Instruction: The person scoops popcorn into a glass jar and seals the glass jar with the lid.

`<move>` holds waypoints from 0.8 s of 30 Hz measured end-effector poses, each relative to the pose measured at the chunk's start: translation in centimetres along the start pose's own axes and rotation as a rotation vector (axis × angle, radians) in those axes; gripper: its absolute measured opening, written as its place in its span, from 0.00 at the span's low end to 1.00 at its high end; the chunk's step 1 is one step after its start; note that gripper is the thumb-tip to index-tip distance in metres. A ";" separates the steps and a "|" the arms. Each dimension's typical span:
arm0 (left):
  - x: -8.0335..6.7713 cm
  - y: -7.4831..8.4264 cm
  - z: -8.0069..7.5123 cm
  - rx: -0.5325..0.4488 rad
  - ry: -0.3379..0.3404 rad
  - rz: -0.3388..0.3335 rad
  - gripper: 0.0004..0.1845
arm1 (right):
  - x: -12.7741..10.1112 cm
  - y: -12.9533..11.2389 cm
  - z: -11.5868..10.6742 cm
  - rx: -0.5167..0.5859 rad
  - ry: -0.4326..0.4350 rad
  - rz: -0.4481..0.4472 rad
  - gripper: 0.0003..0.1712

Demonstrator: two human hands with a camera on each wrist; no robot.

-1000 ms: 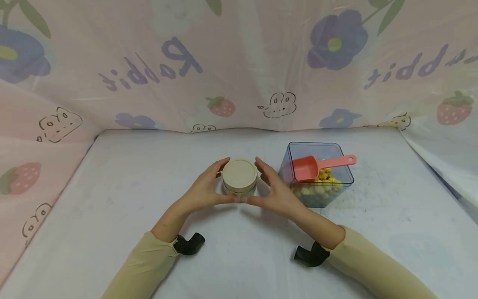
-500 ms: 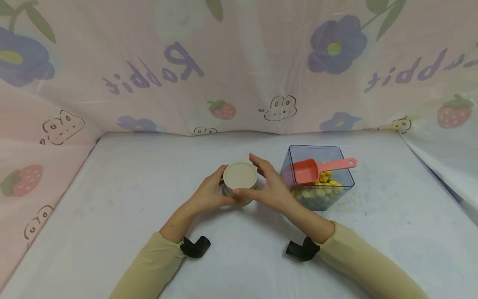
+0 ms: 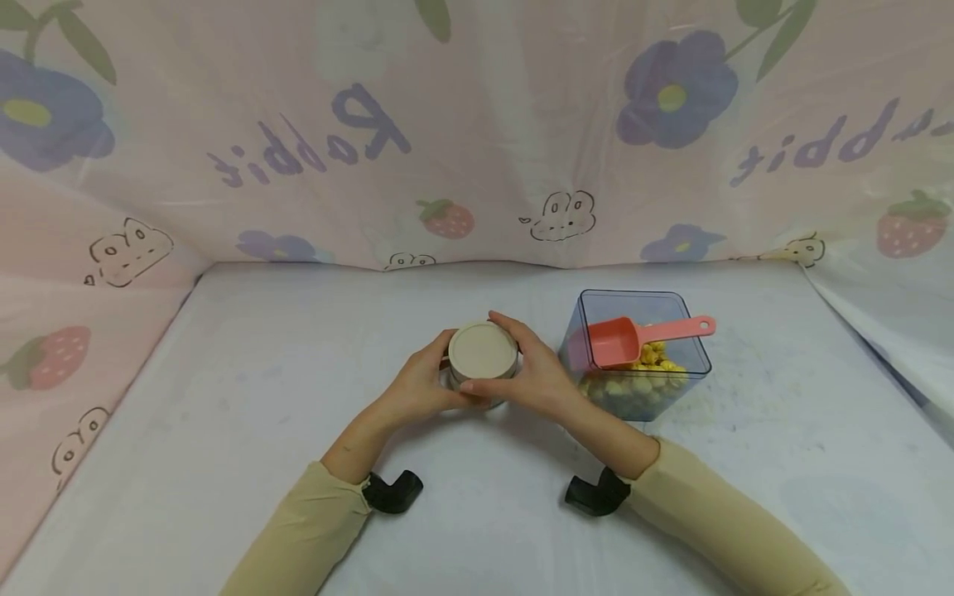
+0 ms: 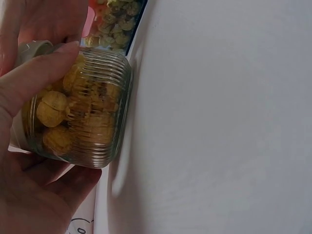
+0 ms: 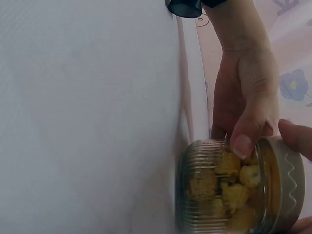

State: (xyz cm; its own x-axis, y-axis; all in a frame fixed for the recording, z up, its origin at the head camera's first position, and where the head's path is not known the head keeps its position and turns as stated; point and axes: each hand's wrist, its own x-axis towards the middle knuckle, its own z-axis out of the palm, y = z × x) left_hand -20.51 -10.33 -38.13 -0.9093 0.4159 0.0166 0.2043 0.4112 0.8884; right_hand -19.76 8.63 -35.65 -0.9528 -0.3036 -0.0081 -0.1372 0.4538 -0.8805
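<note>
A ribbed glass jar (image 4: 100, 117) with yellow popcorn in it stands upright on the white table. On its top sits a round cream lid (image 3: 483, 351), which has a wavy line on its side in the right wrist view. My left hand (image 3: 416, 387) grips the glass body, thumb along the near side. From the right, my right hand (image 3: 542, 379) holds the lid between its thumb and fingers. Parts of the far fingers of both hands are hidden behind the jar in the head view.
To the right of the jar stands a clear bluish square container (image 3: 674, 389) partly filled with popcorn (image 3: 652, 364). A pink scoop (image 3: 619, 341) lies across its top, its handle past the right rim. A printed curtain (image 3: 477, 149) hangs behind the table.
My right hand has risen from beside the jar to the lid, and its thumb and fingers have closed on it. My left hand has closed round the glass.
</note>
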 end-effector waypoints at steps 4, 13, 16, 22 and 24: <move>0.0 -0.1 0.0 -0.007 -0.005 0.002 0.46 | 0.0 0.0 -0.1 0.005 -0.001 -0.006 0.53; 0.0 0.0 0.0 -0.014 -0.005 0.008 0.45 | 0.1 0.4 -0.1 0.056 -0.004 -0.019 0.52; 0.1 -0.1 0.0 -0.013 -0.004 0.013 0.45 | 0.1 0.4 -0.1 0.072 -0.008 -0.022 0.52; 0.1 -0.1 0.0 -0.003 -0.001 0.008 0.44 | 0.2 0.5 -0.1 0.102 -0.013 -0.013 0.51; 0.1 -0.1 0.0 0.004 0.000 0.006 0.44 | 0.3 0.5 -0.1 0.110 -0.017 -0.012 0.51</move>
State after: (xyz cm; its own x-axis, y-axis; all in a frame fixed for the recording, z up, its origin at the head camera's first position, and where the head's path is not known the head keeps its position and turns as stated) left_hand -20.59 -10.31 -38.19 -0.9080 0.4185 0.0217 0.2111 0.4121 0.8863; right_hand -20.12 8.85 -36.10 -0.9465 -0.3226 -0.0047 -0.1166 0.3555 -0.9274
